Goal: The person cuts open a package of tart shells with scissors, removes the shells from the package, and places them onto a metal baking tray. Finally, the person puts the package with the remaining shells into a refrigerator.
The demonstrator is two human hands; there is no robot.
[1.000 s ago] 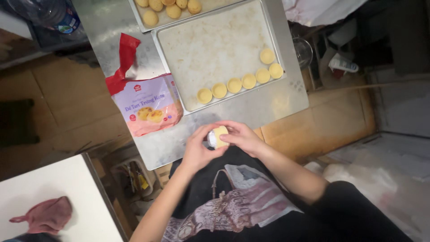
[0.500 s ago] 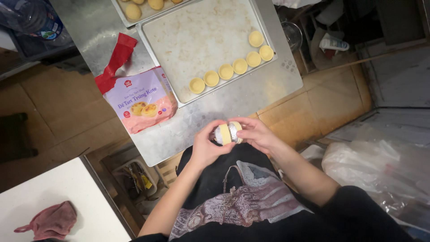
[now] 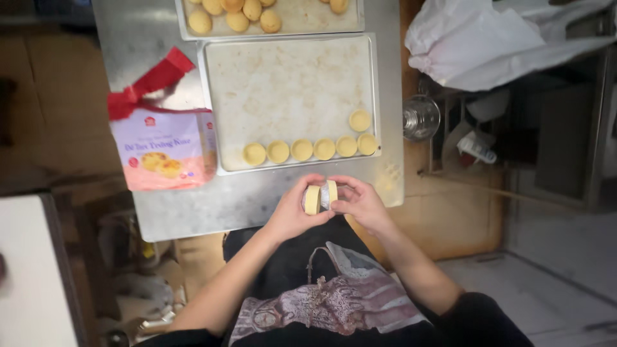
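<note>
My left hand (image 3: 290, 215) holds a pale yellow tart shell (image 3: 312, 200) on edge at the near edge of the steel table (image 3: 193, 205). My right hand (image 3: 360, 202) grips a silver foil cup (image 3: 329, 195) pressed against that shell. Just beyond my hands lies a large floured baking tray (image 3: 289, 90) with several round tart shells (image 3: 302, 150) lined along its near edge and one more (image 3: 360, 120) at the right.
A pink and white bag of tart shells (image 3: 164, 154) with a red top lies left of the tray. A second tray (image 3: 270, 16) with several golden pastries sits farther back. A glass jar (image 3: 421, 117) and white plastic bags (image 3: 501, 45) are off the table's right side.
My hands have stayed together at the table's near edge; the shell and foil cup have been turned on edge and are being parted. The view shifted slightly.
</note>
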